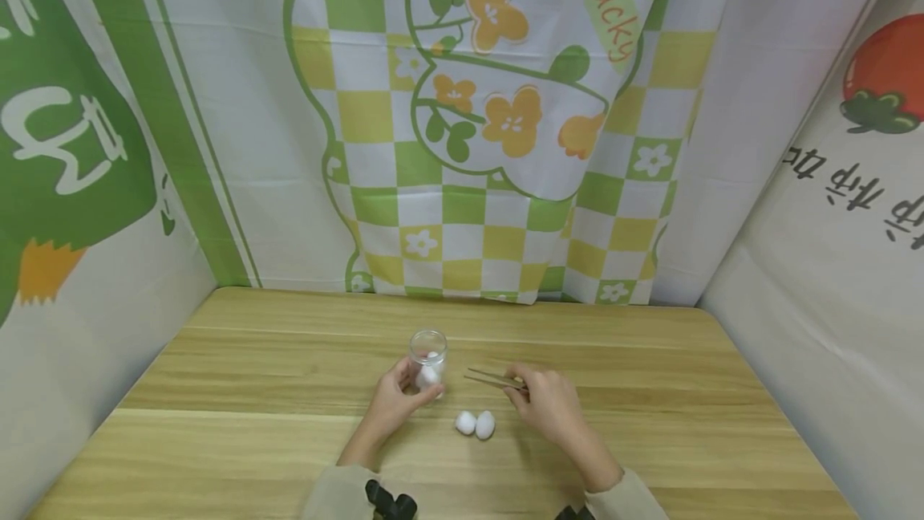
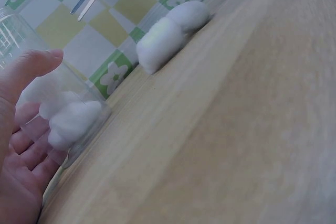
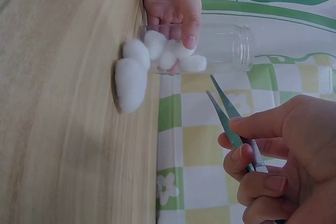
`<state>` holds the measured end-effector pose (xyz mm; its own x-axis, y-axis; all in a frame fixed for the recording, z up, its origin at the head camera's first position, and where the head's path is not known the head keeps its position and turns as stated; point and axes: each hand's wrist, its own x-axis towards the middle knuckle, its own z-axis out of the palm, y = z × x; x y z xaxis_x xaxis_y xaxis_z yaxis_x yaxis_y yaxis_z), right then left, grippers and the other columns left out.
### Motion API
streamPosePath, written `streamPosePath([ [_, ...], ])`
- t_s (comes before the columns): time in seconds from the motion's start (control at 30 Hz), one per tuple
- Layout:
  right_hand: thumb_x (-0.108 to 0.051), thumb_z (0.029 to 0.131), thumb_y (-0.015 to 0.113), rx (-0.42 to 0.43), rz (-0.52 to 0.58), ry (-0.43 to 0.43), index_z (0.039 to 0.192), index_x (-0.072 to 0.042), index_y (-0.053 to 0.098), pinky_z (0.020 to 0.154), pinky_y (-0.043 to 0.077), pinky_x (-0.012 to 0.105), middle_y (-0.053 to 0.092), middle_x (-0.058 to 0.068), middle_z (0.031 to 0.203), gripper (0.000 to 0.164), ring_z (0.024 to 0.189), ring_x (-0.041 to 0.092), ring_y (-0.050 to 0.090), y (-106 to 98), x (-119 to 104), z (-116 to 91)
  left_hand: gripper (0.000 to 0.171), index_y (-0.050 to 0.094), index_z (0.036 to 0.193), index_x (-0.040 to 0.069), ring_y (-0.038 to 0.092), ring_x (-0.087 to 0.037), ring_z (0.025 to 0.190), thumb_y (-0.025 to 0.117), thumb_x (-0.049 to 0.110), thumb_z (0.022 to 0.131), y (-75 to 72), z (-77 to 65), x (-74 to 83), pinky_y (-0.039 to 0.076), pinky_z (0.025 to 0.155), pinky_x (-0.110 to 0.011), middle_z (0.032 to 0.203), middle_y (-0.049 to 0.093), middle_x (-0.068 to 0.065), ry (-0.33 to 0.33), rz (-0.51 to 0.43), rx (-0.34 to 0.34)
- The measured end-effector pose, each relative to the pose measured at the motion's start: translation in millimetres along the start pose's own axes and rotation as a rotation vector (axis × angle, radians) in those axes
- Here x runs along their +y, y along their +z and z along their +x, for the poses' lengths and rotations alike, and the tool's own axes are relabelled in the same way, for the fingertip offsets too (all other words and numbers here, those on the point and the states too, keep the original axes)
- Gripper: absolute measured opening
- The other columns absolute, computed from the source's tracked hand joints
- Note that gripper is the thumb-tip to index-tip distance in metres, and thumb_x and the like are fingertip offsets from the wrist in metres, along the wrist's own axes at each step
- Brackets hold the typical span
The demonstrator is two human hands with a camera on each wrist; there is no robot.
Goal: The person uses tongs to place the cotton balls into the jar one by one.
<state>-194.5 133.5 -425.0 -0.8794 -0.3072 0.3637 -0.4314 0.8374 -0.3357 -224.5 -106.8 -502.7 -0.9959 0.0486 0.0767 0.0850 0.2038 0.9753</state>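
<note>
A clear jar (image 1: 429,351) stands upright on the table with several white cotton balls (image 3: 169,55) in its lower part. My left hand (image 1: 397,400) holds the jar from the side, fingers behind it and thumb across its front. In my right hand (image 1: 550,404) is a pair of metal tweezers (image 3: 231,119), pinched between thumb and fingers. The tweezers' tips are apart with nothing between them, pointing left toward the jar. Two loose cotton balls (image 1: 476,424) lie side by side on the table, between the hands and nearer to me than the jar.
The wooden table (image 1: 289,359) runs back to a checked, flower-printed curtain (image 1: 462,215). Printed cloth walls flank it, the left with a green pattern (image 1: 65,119), the right with a tomato picture (image 1: 891,75).
</note>
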Motion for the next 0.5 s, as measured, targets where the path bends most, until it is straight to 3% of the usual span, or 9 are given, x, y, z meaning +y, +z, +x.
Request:
streamPosePath([
  [0.5,-0.01,0.08,0.074,0.003,-0.005,-0.029,0.089,-0.009,0.069,0.041,0.028,0.01,0.064,-0.001,0.058,0.01,0.047,-0.002,0.044,1.0,5.3,-6.3,0.058,0.051,0.132,0.002,0.055,-0.037,0.127,0.076,0.016,0.082,0.2,-0.4,-0.1,0.043,0.112,-0.051,0.129,0.061,-0.021,-0.004,0.005,-0.003],
])
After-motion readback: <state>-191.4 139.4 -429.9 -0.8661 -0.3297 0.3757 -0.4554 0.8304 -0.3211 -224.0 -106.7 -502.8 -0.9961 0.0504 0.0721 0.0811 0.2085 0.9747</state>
